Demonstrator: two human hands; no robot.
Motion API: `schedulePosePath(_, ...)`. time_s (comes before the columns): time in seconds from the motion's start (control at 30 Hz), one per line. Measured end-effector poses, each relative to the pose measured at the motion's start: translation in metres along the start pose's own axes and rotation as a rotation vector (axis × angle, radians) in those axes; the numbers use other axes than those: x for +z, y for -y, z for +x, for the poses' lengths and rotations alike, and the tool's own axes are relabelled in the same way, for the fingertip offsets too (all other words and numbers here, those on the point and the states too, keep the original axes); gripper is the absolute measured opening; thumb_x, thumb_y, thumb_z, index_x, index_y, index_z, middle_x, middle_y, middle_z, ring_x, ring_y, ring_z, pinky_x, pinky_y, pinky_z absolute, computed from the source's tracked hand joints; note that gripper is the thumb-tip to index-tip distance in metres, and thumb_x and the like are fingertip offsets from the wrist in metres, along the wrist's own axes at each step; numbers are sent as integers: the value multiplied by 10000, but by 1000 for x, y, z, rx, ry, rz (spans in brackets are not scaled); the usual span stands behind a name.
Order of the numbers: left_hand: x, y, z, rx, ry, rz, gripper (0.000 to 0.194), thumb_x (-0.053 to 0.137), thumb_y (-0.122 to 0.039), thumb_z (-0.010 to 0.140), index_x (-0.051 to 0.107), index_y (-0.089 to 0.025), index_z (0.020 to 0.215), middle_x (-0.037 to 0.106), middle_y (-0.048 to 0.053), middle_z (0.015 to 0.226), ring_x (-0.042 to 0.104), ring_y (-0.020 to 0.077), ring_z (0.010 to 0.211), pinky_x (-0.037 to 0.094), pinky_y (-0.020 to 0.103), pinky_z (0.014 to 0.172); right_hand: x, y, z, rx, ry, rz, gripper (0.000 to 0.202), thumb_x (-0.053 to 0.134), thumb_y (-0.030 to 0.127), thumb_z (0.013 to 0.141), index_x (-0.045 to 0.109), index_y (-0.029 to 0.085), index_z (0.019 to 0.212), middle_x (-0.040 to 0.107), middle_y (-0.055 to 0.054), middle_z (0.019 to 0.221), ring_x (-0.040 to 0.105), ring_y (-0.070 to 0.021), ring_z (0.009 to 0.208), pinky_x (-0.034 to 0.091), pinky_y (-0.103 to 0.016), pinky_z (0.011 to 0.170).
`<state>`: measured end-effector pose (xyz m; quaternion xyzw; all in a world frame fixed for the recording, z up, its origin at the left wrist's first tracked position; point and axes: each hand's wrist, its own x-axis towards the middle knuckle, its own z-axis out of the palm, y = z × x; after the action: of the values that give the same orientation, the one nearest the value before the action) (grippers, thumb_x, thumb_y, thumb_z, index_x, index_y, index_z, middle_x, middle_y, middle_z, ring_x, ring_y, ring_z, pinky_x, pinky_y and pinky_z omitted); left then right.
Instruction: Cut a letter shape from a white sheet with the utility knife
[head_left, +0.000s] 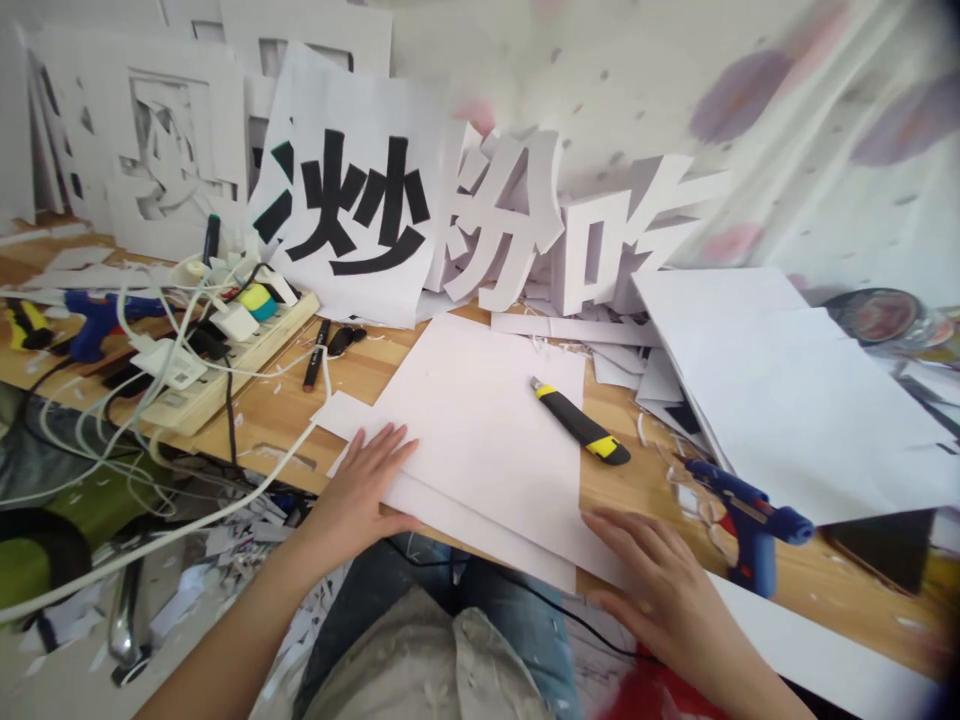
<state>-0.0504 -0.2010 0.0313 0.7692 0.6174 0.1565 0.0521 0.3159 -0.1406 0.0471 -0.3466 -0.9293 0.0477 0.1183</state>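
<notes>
My left hand (369, 490) rests with spread fingers on the left edge of a large white board (480, 400) lying on the wooden table. At the board's right front corner is my right hand (652, 570), its fingers apart and holding nothing; a long white strip (817, 640) runs out from beneath it to the right. A black and yellow utility knife (579, 422) lies across the board's right part. To the right of my right hand sits a blue glue gun (750, 515).
Behind stand a sheet with black characters (360, 200) and white cut-out letters (510, 215). A power strip (232, 360) with tangled cables and another blue glue gun (94, 320) are at left. White boards (810, 390) are stacked at right. A marker (316, 355) lies behind my left hand.
</notes>
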Motion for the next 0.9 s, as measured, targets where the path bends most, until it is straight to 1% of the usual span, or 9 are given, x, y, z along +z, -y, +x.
schedulePosePath(0.17,0,5,1,-43,17,18,836,600,-588,696,288,-198,1366,359,121,1413,296,244,1318,180,456,1099,11,23,25,-6,60,67,589,568,459,789,436,225,1314,466,-131,1292,438,-277,1127,438,-458,903)
schedulePosePath(0.27,-5,22,0,-28,37,-8,816,555,-601,726,267,-201,1376,361,111,1414,291,227,1322,188,446,1098,18,31,34,-45,57,84,510,536,446,817,484,231,1276,459,-128,1305,418,-282,1145,419,-476,917)
schedulePosePath(0.43,-10,46,8,-2,15,-32,785,535,-602,739,297,-196,1367,378,107,1404,289,223,1323,181,448,1101,23,38,45,-87,18,74,523,535,487,804,521,211,1248,484,-153,1284,434,-303,1132,419,-501,886)
schedulePosePath(0.57,-9,47,14,-8,-25,-63,731,534,-580,754,340,-200,1348,406,103,1387,309,229,1313,187,465,1097,22,39,53,-70,7,69,468,537,452,815,545,217,1219,498,-144,1279,447,-298,1137,420,-492,888)
schedulePosePath(0.67,-7,44,12,-2,-51,-50,700,542,-568,756,370,-202,1328,412,107,1381,321,235,1307,196,478,1092,16,37,47,-52,-42,105,478,565,452,795,534,221,1213,501,-127,1280,452,-286,1142,440,-452,883)
schedulePosePath(0.73,-7,42,9,16,-71,-30,696,561,-561,746,381,-209,1319,404,109,1386,318,244,1308,196,492,1090,10,33,30,48,-178,137,386,570,401,804,555,219,1144,564,-113,1183,503,-264,1081,462,-410,848)
schedulePosePath(0.8,-7,40,8,53,-85,-22,705,581,-550,736,368,-228,1326,394,104,1394,309,256,1311,191,512,1088,3,23,4,268,-442,133,178,541,332,824,582,225,960,625,-87,961,575,-243,914,471,-391,780)
schedulePosePath(0.87,-8,35,11,102,-89,-31,715,593,-539,733,346,-249,1339,387,99,1398,306,265,1312,194,526,1085,-2,8,-27,687,-703,28,132,530,359,815,521,228,800,598,-75,802,587,-237,736,470,-383,668)
schedulePosePath(0.9,-8,32,14,130,-85,-41,718,596,-534,734,337,-255,1344,386,97,1399,306,268,1311,199,529,1085,-5,-2,-42,898,-768,-43,170,536,395,800,483,235,774,585,-77,774,579,-252,710,460,-400,639)
